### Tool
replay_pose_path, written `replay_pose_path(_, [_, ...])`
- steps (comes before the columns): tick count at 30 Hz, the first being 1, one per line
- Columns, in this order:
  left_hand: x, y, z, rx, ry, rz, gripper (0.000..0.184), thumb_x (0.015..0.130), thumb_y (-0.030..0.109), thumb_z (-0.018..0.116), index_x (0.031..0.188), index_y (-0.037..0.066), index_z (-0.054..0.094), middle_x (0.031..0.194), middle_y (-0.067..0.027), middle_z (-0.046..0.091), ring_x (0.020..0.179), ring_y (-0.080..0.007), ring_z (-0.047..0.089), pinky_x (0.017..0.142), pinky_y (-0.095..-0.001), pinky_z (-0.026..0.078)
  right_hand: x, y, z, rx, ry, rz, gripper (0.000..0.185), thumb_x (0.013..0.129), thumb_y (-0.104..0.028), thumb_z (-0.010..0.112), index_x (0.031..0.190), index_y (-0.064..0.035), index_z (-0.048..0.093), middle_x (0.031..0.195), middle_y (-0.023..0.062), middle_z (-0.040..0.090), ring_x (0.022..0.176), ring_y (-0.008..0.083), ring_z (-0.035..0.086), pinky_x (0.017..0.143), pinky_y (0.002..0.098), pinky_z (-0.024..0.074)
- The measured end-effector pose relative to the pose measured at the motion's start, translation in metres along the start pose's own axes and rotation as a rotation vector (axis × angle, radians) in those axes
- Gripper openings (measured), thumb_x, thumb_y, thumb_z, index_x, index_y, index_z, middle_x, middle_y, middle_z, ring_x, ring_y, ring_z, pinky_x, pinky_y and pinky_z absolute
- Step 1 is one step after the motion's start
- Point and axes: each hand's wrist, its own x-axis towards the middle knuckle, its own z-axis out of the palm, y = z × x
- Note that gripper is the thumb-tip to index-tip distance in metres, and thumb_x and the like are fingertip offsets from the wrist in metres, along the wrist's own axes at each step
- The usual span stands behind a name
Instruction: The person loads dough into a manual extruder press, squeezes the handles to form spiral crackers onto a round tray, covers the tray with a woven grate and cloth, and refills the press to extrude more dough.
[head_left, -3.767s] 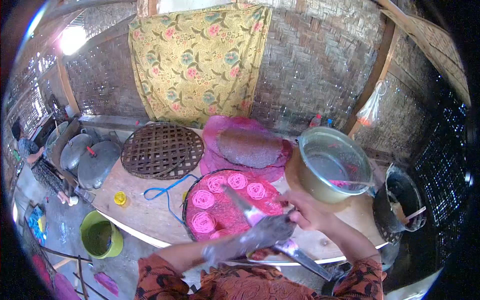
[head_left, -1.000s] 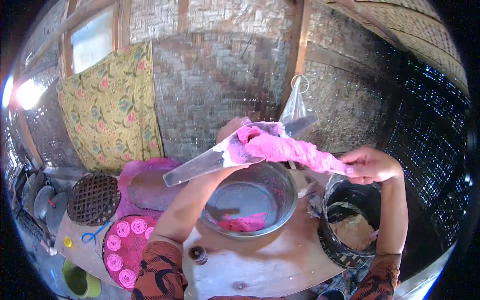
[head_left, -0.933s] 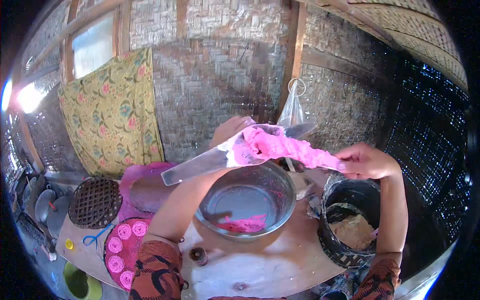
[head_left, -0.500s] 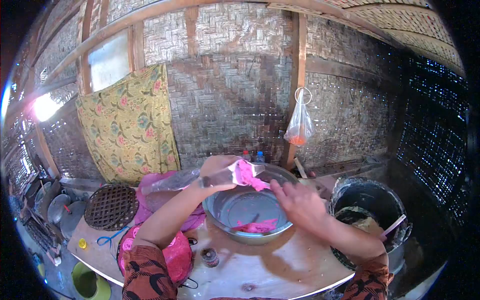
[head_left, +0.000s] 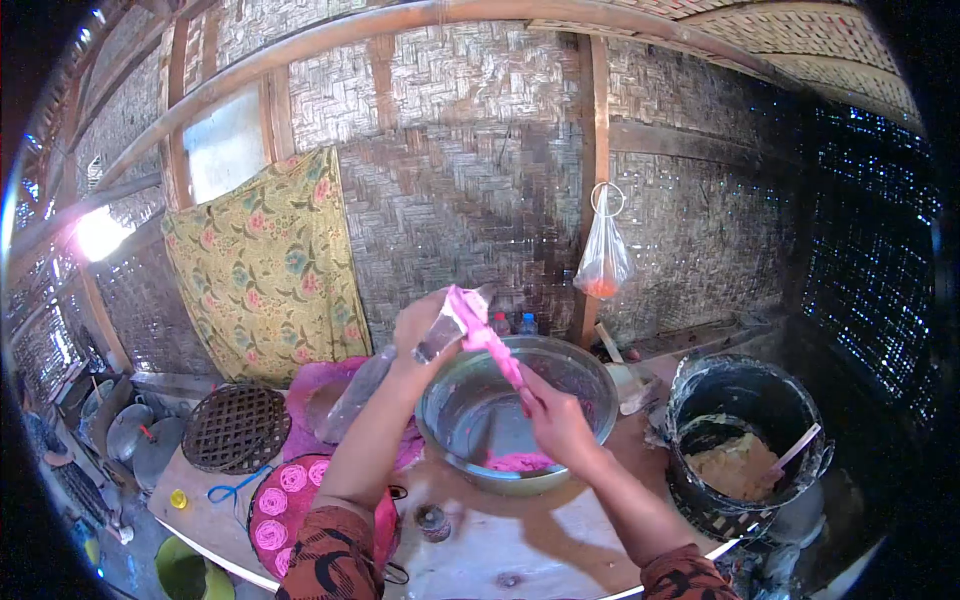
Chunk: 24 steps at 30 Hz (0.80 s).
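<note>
My left hand (head_left: pixel 418 325) grips a clear plastic bag (head_left: pixel 440 338) whose white-smeared opening has pink dough in it. In my right hand (head_left: pixel 558 422) is a spatula coated with pink dough (head_left: pixel 490 340); its tip reaches the bag's opening. Both hands are up over a large metal basin (head_left: pixel 600 440), and more pink dough (head_left: pixel 520 462) lies at its near side. Left of the basin, partly behind my left forearm, sits a round red tray (head_left: pixel 262 500) bearing several pink spiral coils (head_left: pixel 271 534).
A dark bucket (head_left: pixel 685 400) with pale dough (head_left: pixel 735 467) and a stick stands at right. A woven basket lid (head_left: pixel 235 428) and purple cloth (head_left: pixel 320 385) lie at left. A small spool-like object (head_left: pixel 433 522) sits near the front. A plastic bag (head_left: pixel 604 255) hangs from the post.
My left hand has tipped the bag's opening upward. My right hand has moved down and left, with the dough-coated spatula now slanting up to the opening. The camera view has shifted slightly.
</note>
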Motion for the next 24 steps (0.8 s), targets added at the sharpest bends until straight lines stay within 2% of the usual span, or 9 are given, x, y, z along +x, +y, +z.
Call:
replay_pose_path(2, [0.001,-0.028,0.012,-0.002,0.092,0.181,0.029,0.067,0.027,0.067,0.090,0.010,0.063,0.085,-0.0141,0.064,0.077,-0.0332,0.063,0.066,-0.0406,0.050,0.002,-0.005,-0.027,0.184,-0.274,0.588,0.039,0.089,0.000,0.047,0.127,-0.0036,0.050,0.088,0.0222,0.063,0.080,0.0345,0.064,0.071,0.0358,0.0503])
replay_pose_path(6, [-0.007,0.000,0.004,-0.029,0.163,0.154,0.027,0.070,0.026,0.063,0.088,0.007,0.060,0.081,-0.0131,0.063,0.072,-0.0337,0.062,0.063,-0.0428,0.049,0.005,0.022,-0.011,0.080,-0.186,0.535,0.034,0.090,-0.008,0.048,0.122,0.0012,0.051,0.107,0.0269,0.059,0.102,0.0339,0.060,0.085,0.0333,0.0466])
replay_pose_path(8, [-0.002,-0.006,0.017,0.209,0.088,0.084,0.021,0.074,0.024,0.059,0.086,0.007,0.058,0.079,-0.0128,0.062,0.071,-0.0325,0.062,0.062,-0.0421,0.050,-0.005,0.033,0.007,0.126,-0.141,0.392,0.037,0.093,-0.011,0.047,0.130,-0.0072,0.048,0.065,-0.0004,0.048,0.054,0.0070,0.042,0.051,0.0234,0.0396])
replay_pose_path(12, [-0.006,-0.031,0.018,0.283,0.064,0.091,0.016,0.078,0.020,0.054,0.083,0.007,0.059,0.076,-0.0138,0.063,0.066,-0.0319,0.063,0.059,-0.0418,0.050,0.003,-0.007,-0.008,0.418,-0.324,0.636,0.041,0.094,-0.012,0.045,0.135,-0.0119,0.043,0.063,-0.0026,0.044,0.048,0.0049,0.038,0.044,0.0210,0.0344])
replay_pose_path(14, [-0.012,-0.047,0.004,0.333,0.041,0.059,0.015,0.078,0.020,0.054,0.082,0.007,0.060,0.075,-0.0140,0.063,0.065,-0.0326,0.063,0.058,-0.0421,0.050,0.010,-0.010,-0.032,0.830,-0.589,1.015,0.040,0.095,-0.015,0.043,0.136,-0.0144,0.042,0.060,-0.0042,0.040,0.047,0.0033,0.036,0.041,0.0196,0.0320])
replay_pose_path(17, [-0.024,-0.044,-0.043,0.236,0.078,0.007,0.018,0.077,0.022,0.057,0.087,0.008,0.061,0.079,-0.0127,0.064,0.073,-0.0314,0.064,0.063,-0.0418,0.051,-0.010,0.064,-0.019,0.051,-0.619,0.391,0.034,0.094,-0.026,0.045,0.126,-0.0170,0.053,0.067,0.0004,0.053,0.053,0.0121,0.049,0.051,0.0261,0.0435])
replay_pose_path(19, [-0.027,-0.047,-0.062,0.210,0.083,-0.017,0.017,0.076,0.022,0.058,0.087,0.009,0.061,0.080,-0.0124,0.064,0.073,-0.0317,0.063,0.064,-0.0416,0.050,-0.026,0.095,-0.004,-0.720,-1.058,0.389,0.033,0.091,-0.033,0.050,0.118,-0.0181,0.060,0.080,0.0088,0.064,0.069,0.0240,0.061,0.067,0.0361,0.0496])
replay_pose_path(22, [-0.034,-0.043,-0.115,-0.059,0.155,0.088,0.016,0.074,0.019,0.061,0.086,0.009,0.061,0.079,-0.0113,0.063,0.069,-0.0321,0.060,0.064,-0.0422,0.048,-0.066,0.146,0.042,-0.762,-1.312,0.528,0.034,0.088,-0.040,0.051,0.114,-0.0199,0.063,0.102,0.0160,0.064,0.094,0.0310,0.061,0.084,0.0400,0.0466])
replay_pose_path(24, [-0.055,-0.063,-0.143,-0.237,0.248,-0.014,0.013,0.073,0.017,0.063,0.082,0.008,0.061,0.076,-0.0089,0.062,0.063,-0.0265,0.059,0.058,-0.0387,0.046,-0.037,0.102,0.063,-0.312,-1.205,0.382,0.042,0.087,-0.045,0.051,0.116,-0.0163,0.061,0.111,0.0162,0.059,0.101,0.0305,0.058,0.089,0.0398,0.0430])
